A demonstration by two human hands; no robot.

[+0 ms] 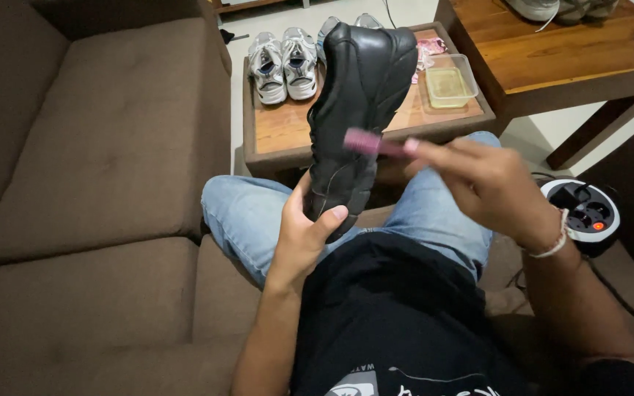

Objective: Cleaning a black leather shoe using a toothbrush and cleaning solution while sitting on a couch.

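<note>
Person seated, seen from above. Black T-shirt (398,323) over torso, short sleeves, white printed graphic (412,385) at chest, partly cut off by frame edge. Light blue jeans (247,216), faded wash, covering both legs to knees. Forearms bare. Right hand (489,183) slightly blurred; thin white beaded bracelet (558,242) round its wrist. Left hand (302,238) bare, no ring, wrist without band or watch. Fingernails short, plain.

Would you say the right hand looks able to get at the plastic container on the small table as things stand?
Probably not at once: the right hand grips a pink brush, though nothing blocks the way to the plastic container.
</note>
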